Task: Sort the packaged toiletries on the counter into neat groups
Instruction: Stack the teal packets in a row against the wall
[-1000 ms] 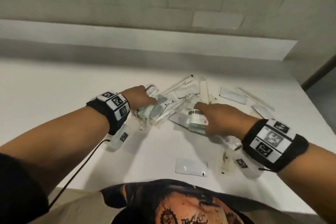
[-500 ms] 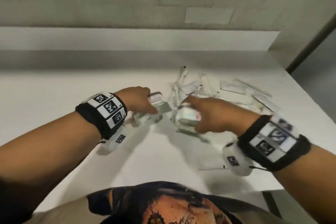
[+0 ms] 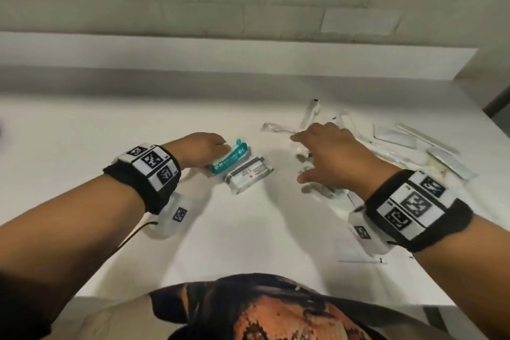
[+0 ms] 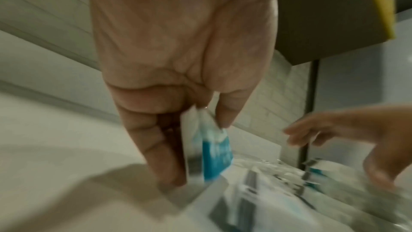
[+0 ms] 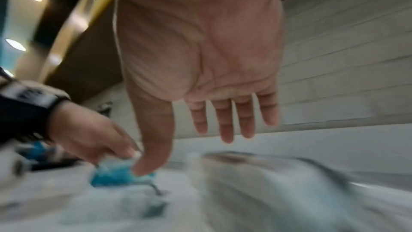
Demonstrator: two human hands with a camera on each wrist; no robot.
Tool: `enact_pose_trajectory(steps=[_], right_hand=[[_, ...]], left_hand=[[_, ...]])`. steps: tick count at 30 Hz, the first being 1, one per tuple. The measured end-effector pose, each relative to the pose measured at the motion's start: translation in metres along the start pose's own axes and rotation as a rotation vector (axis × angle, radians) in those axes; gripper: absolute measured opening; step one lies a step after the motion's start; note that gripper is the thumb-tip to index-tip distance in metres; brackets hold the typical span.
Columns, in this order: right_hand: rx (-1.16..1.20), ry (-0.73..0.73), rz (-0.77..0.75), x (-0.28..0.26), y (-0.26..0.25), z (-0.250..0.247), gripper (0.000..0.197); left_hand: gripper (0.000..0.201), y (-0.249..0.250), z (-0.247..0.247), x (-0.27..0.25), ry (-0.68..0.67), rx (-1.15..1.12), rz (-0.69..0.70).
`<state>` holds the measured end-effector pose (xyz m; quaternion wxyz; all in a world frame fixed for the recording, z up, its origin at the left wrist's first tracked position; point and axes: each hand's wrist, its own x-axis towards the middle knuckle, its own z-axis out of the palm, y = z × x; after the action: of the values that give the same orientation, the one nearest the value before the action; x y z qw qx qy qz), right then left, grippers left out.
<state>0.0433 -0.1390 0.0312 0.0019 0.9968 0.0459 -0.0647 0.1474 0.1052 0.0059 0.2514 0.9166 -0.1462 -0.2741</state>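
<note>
A teal packet (image 3: 230, 158) lies on the white counter (image 3: 82, 141), and my left hand (image 3: 202, 150) pinches its near end between thumb and fingers (image 4: 167, 161); the left wrist view shows the same teal packet (image 4: 215, 154). A white packet with a printed label (image 3: 248, 175) lies flat just right of it, touching nothing else. My right hand (image 3: 321, 157) hovers with straight, spread fingers (image 5: 225, 121) and holds nothing, above a heap of clear-wrapped toiletries (image 3: 317, 132).
Flat white sachets (image 3: 394, 136) and long thin wrapped sticks (image 3: 425, 138) lie at the right of the counter. One thin flat packet (image 3: 361, 259) rests near the front edge. A raised ledge (image 3: 248, 55) and tiled wall stand behind.
Both hands carried packets left out of the heap. The right hand let go of the white labelled packet, now lying beside the teal one, and moved back right over the heap.
</note>
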Motion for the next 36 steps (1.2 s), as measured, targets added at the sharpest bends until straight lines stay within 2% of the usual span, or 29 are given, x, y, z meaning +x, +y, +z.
enact_pose_trajectory(steps=[2,3,5,7,10,11,15,16,18,20,21,24,27,29,31,33,35,36], right_hand=[[0.022,0.003,-0.176,0.007,-0.025,0.002,0.067],[0.032,-0.031,-0.244,0.012,-0.040,0.005,0.063],[0.009,-0.105,-0.328,0.021,-0.061,0.016,0.069],[-0.023,-0.152,-0.348,0.027,-0.070,0.024,0.075],[0.022,-0.100,-0.296,0.026,-0.066,0.028,0.056],[0.028,-0.126,-0.270,0.024,-0.062,0.028,0.049],[0.306,-0.505,-0.092,0.019,-0.049,0.010,0.031],[0.360,-0.524,-0.034,0.019,-0.046,0.006,0.028],[0.266,-0.446,0.054,0.022,-0.040,0.002,0.033],[0.104,-0.308,0.074,0.025,-0.035,0.004,0.037],[0.117,-0.267,0.076,0.027,-0.033,0.006,0.037],[0.226,-0.276,0.038,0.023,-0.033,0.012,0.041],[0.122,-0.313,0.006,0.016,-0.038,0.017,0.043],[0.126,-0.310,0.042,0.020,-0.035,0.002,0.045],[0.191,-0.223,0.076,0.028,-0.031,-0.017,0.044],[0.207,-0.117,0.070,0.038,-0.034,-0.027,0.042],[0.128,-0.107,0.006,0.047,-0.045,-0.020,0.044],[0.097,-0.146,-0.036,0.052,-0.050,-0.011,0.047]], left_hand=[[0.022,-0.011,-0.003,0.005,0.016,-0.156,-0.052],[0.022,-0.015,-0.005,0.007,0.027,-0.193,-0.069],[0.025,-0.020,-0.008,0.011,0.030,-0.193,-0.078],[0.026,-0.020,-0.007,0.011,0.029,-0.177,-0.068],[0.023,-0.018,-0.004,0.011,0.047,-0.161,-0.060],[0.024,-0.017,-0.003,0.011,0.054,-0.139,-0.050],[0.026,-0.012,0.001,0.011,0.027,0.002,0.022],[0.027,-0.011,0.002,0.011,0.014,0.021,0.041],[0.028,-0.008,0.006,0.010,-0.007,0.022,0.065],[0.027,-0.007,0.008,0.010,-0.008,0.010,0.075],[0.027,-0.008,0.009,0.010,-0.001,0.001,0.073],[0.026,-0.008,0.010,0.010,0.017,-0.025,0.075],[0.024,-0.008,0.012,0.006,0.019,-0.033,0.070],[0.025,-0.008,0.015,0.004,0.006,-0.050,0.063],[0.035,-0.006,0.020,0.000,0.015,-0.088,0.057],[0.057,-0.001,0.027,-0.002,0.030,-0.126,0.050],[0.075,0.003,0.035,-0.004,0.036,-0.128,0.049],[0.080,0.005,0.038,-0.004,0.043,-0.125,0.043]])
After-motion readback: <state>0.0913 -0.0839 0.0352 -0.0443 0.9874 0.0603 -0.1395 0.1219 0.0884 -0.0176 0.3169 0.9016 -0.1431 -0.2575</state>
